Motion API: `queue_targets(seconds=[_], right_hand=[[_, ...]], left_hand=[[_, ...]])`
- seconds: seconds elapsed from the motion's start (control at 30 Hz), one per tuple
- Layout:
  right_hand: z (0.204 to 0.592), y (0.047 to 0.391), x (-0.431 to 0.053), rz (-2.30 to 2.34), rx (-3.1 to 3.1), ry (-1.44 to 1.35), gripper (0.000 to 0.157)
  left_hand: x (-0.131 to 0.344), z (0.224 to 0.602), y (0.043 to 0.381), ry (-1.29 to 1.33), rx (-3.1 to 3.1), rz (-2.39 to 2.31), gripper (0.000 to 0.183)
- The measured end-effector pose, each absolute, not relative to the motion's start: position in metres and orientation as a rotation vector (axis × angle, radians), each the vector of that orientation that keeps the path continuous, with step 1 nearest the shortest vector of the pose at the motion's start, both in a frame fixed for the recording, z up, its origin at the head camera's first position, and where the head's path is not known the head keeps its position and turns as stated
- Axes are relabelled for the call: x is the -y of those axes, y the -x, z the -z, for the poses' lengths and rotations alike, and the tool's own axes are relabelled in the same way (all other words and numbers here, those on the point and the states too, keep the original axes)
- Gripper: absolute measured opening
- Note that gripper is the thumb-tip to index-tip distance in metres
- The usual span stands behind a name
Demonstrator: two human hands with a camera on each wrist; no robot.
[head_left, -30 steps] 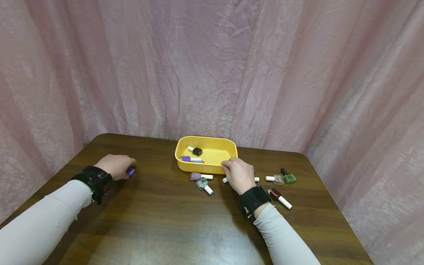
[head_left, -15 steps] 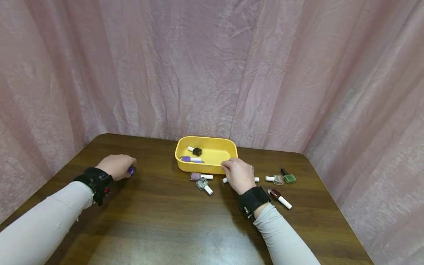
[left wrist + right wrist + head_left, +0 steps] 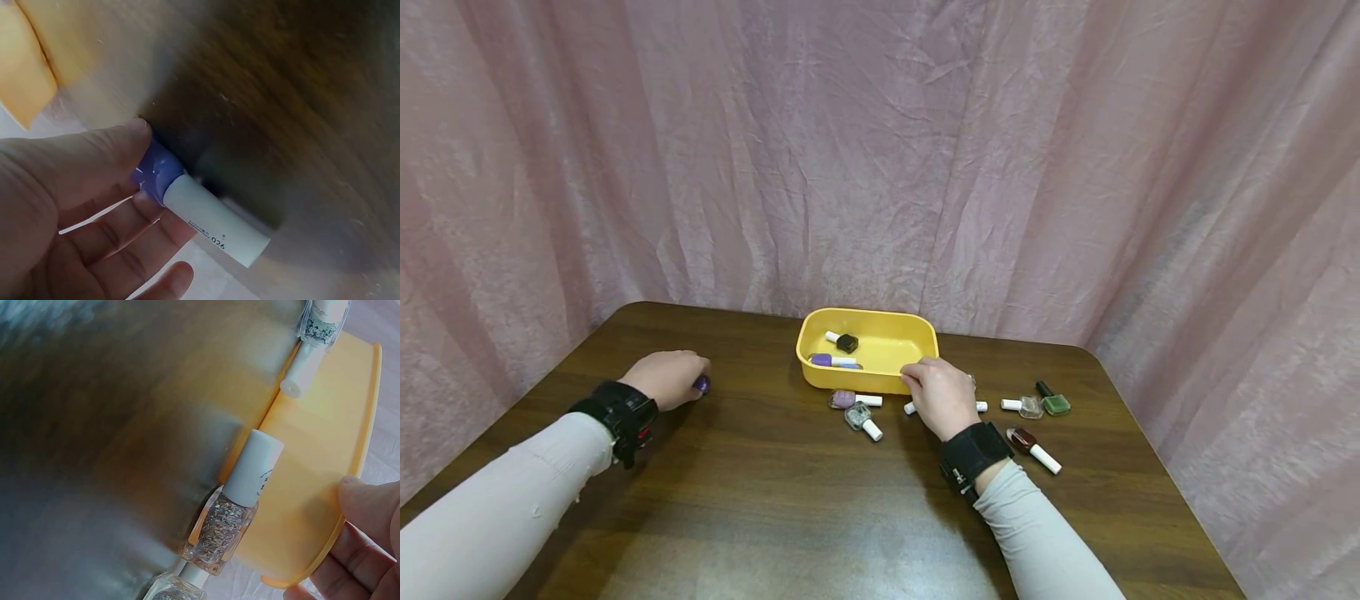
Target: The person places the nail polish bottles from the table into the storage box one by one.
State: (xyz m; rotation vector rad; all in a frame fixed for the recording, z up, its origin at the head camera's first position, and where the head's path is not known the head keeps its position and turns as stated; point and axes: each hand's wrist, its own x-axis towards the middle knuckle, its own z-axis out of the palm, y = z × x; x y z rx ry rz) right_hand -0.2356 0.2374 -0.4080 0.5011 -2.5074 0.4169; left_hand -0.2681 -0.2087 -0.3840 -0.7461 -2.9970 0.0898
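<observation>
Pinching a purple bottle (image 3: 194,206) between thumb and fingers, my left grip (image 3: 666,379) has edged only slightly nearer to the yellow tray (image 3: 865,382) over the last second. It is well apart from the tray, off to its left, and the bottle's white cap points away from my palm. I cannot tell whether the bottle touches the table (image 3: 760,500). Less of its purple shows past my fingers in the head view, so I may be turning it a little.

My right grip (image 3: 940,396) has not shifted: thumb and fingers pinch the tray's rim at its near right corner. The tray has not moved either, and the same dark bottle (image 3: 847,342) lies inside it. The lilac bottle (image 3: 842,400) and a glitter bottle (image 3: 857,415) lie just in front of it; the green bottle (image 3: 1056,405) and dark red bottle (image 3: 1021,438) lie to its right. I judge the change small: the work stands much as it did, my purple bottle outside the tray.
</observation>
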Motion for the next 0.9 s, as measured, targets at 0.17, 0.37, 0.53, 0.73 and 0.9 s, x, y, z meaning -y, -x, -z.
queue_targets(seconds=[0.17, 0.37, 0.53, 0.73, 0.9], right_hand=[[0.408, 0.236, -0.237, -0.414, 2.514, -0.495, 0.006], [0.408, 0.236, -0.237, -0.412, 2.518, -0.495, 0.006], [0.408, 0.236, -0.238, -0.414, 2.522, -0.495, 0.006], [0.408, 0.236, -0.238, -0.416, 2.524, -0.495, 0.006], [0.407, 0.236, -0.238, -0.417, 2.527, -0.496, 0.007]], left_hand=[[0.206, 0.386, 0.269, 0.74, 2.997, -0.093, 0.019], [0.205, 0.39, 0.271, 0.743, 2.981, -0.087, 0.018], [0.198, 0.388, 0.27, 0.758, 2.921, -0.052, 0.016], [0.183, 0.381, 0.268, 0.768, 2.861, -0.007, 0.015], [0.171, 0.375, 0.267, 0.768, 2.821, 0.023, 0.015]])
